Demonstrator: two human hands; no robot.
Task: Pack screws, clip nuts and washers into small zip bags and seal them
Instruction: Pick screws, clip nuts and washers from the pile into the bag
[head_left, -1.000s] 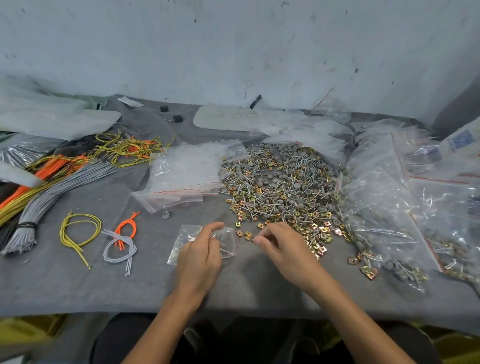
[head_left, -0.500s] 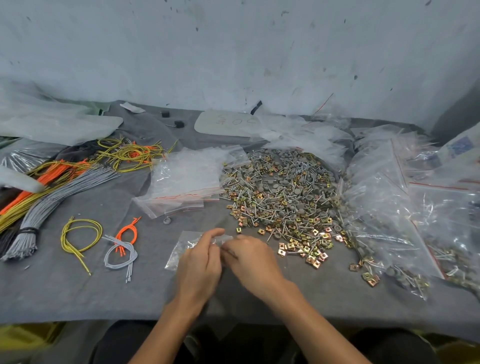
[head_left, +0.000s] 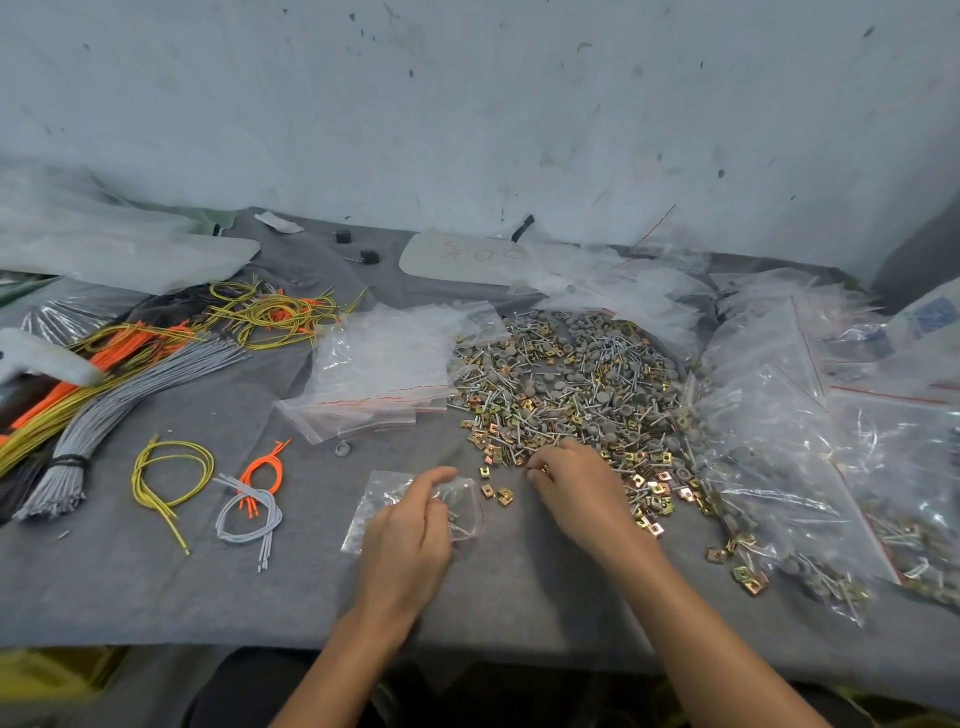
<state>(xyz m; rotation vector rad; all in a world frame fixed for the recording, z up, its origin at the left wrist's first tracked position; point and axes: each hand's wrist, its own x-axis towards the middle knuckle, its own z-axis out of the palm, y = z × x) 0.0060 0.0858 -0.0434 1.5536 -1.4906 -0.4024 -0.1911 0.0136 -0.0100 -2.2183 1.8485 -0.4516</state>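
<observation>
Only writing I can spot is a red-and-dark scrawl on the pale board (head_left: 457, 257) way beyond both hands, too smeared to read. The left hand (head_left: 410, 540) pinches the small zip bag (head_left: 379, 501) lying on the worktop (head_left: 156, 587) and covers most of it. The right hand (head_left: 582, 493) was at the bag mouth half a second ago. Now it's out at the near edge of the hardware pile (head_left: 571, 384), fingers curled down. Can't tell if it's got anything. Loose clip nuts (head_left: 498, 493) sit between the hands.
</observation>
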